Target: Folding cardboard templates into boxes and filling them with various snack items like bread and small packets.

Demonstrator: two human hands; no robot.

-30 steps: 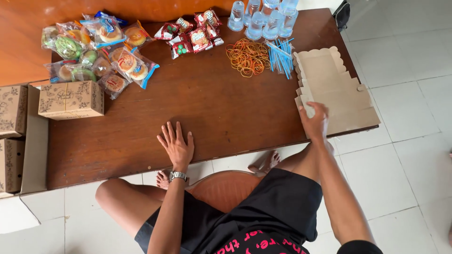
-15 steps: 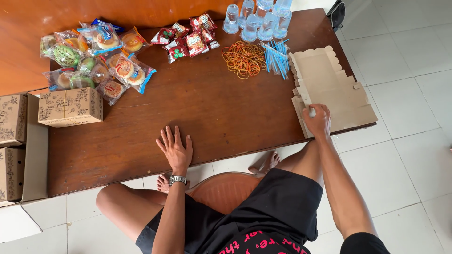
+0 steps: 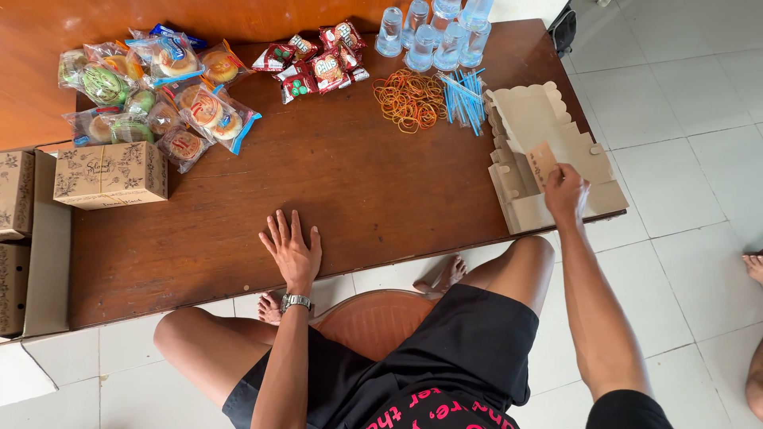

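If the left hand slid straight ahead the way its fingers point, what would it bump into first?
Bare wooden table for a long stretch; the left hand would probably first reach the red snack packets near the far edge, though the exact line is uncertain.

A single head-worn camera looks steeply down, fairly near, over the wooden table (image 3: 358, 191) and lap.

Clear bags of round pastries (image 3: 151, 87) lie at the table's far left. Small red snack packets (image 3: 318, 63) sit mid-back. A printed brown box (image 3: 111, 175) stands at left; flat tan box blanks (image 3: 540, 151) are stacked at right.
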